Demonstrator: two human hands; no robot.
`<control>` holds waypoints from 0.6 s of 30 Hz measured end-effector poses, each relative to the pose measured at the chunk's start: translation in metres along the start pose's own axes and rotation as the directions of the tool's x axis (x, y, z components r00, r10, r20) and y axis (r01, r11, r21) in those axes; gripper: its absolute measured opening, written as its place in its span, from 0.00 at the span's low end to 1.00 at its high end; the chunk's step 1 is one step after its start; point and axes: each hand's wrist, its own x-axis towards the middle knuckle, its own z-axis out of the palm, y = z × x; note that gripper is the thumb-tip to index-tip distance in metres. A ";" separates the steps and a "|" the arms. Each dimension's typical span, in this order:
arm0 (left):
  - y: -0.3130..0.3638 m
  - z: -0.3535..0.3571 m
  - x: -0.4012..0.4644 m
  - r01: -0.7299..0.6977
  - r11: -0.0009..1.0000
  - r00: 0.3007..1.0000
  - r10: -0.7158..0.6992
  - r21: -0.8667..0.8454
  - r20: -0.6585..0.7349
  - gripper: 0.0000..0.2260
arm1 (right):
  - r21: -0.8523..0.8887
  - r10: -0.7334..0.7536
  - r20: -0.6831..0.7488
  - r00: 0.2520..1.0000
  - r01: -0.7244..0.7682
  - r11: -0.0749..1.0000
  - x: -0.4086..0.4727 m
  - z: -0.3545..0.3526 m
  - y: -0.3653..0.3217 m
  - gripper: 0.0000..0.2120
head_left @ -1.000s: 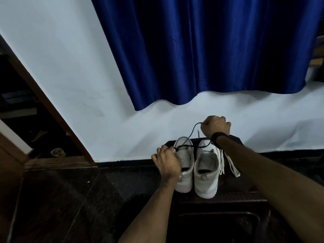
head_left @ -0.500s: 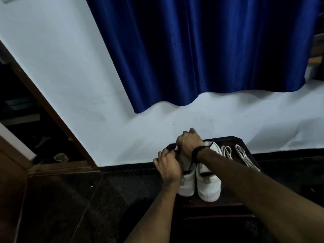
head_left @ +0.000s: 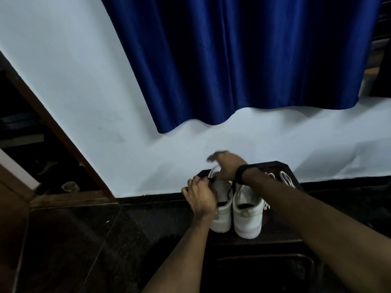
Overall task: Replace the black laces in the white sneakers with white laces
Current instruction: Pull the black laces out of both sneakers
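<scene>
Curtain (head_left: pixel 243 60) glossy blue cloth; sneakers (head_left: pixel 246 210) smooth white; floor (head_left: pixel 74 240) polished stone.

light: we see a dim room, floor (head_left: pixel 63 250) very dark | wall (head_left: pixel 63 81) brightest | blur: right hand (head_left: pixel 226 166) is smeared | edges: lines bend

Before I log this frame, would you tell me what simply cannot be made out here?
- Right hand, head view: motion-blurred, grip unreadable.
- Black lace: its end hidden in the left hand.
- Left sneaker: eyelets covered by both hands.
- White laces: partly behind the right forearm.
</scene>
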 end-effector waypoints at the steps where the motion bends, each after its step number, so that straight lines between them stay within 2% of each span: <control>1: -0.001 -0.001 0.000 0.000 1.000 1.000 0.000 0.000 0.003 0.07 | -0.063 -0.081 0.127 0.989 0.090 0.994 0.000 0.006 -0.008 0.23; 2: -0.001 -0.001 0.000 -0.004 1.000 1.000 0.004 -0.002 0.007 0.07 | -0.150 -0.114 0.212 0.971 0.148 0.978 -0.001 0.011 -0.015 0.20; 3: -0.001 -0.002 0.000 -0.009 1.000 1.000 0.009 -0.007 0.017 0.08 | -0.224 -0.103 0.235 0.967 0.157 0.962 -0.001 0.016 -0.019 0.17; 7: 0.000 -0.003 0.001 -0.013 1.000 1.000 0.013 -0.020 0.010 0.10 | -0.396 -0.024 0.078 0.997 0.053 0.917 0.003 0.023 -0.023 0.14; 9: -0.002 -0.001 0.001 -0.001 1.000 1.000 0.001 -0.014 0.001 0.10 | -0.342 0.011 0.025 1.000 -0.002 0.940 0.003 0.024 -0.019 0.13; 11: 0.000 -0.002 0.000 0.000 1.000 1.000 0.000 -0.001 0.003 0.09 | -0.178 0.111 -0.126 0.986 -0.133 0.975 0.002 0.018 -0.010 0.12; 12: 0.001 -0.003 -0.001 0.004 1.000 1.000 -0.004 0.005 0.006 0.08 | -0.025 0.208 -0.253 0.945 -0.222 0.975 0.001 0.012 -0.004 0.11; 13: 0.002 -0.004 -0.001 0.006 1.000 1.000 -0.006 0.011 0.008 0.07 | 0.168 0.333 -0.378 0.864 -0.290 0.942 0.000 0.003 0.003 0.10; 14: 0.003 -0.005 -0.001 0.003 1.000 1.000 -0.003 0.013 0.014 0.06 | 0.358 0.470 -0.462 0.752 -0.327 0.875 0.000 -0.009 0.011 0.09; 15: 0.003 -0.005 -0.001 -0.001 1.000 1.000 0.000 0.010 0.021 0.05 | 0.520 0.592 -0.485 0.644 -0.332 0.787 -0.002 -0.023 0.021 0.08; 16: 0.003 -0.004 0.000 -0.001 1.000 1.000 0.001 0.006 0.031 0.05 | 0.630 0.674 -0.469 0.571 -0.318 0.708 -0.002 -0.036 0.030 0.08; 17: 0.002 -0.004 0.000 0.001 1.000 0.999 -0.001 0.005 0.039 0.06 | 0.679 0.700 -0.444 0.559 -0.300 0.670 -0.002 -0.047 0.037 0.07; 18: 0.002 -0.004 -0.001 0.000 1.000 0.999 0.000 0.006 0.041 0.07 | 0.676 0.681 -0.416 0.602 -0.296 0.675 -0.002 -0.053 0.041 0.07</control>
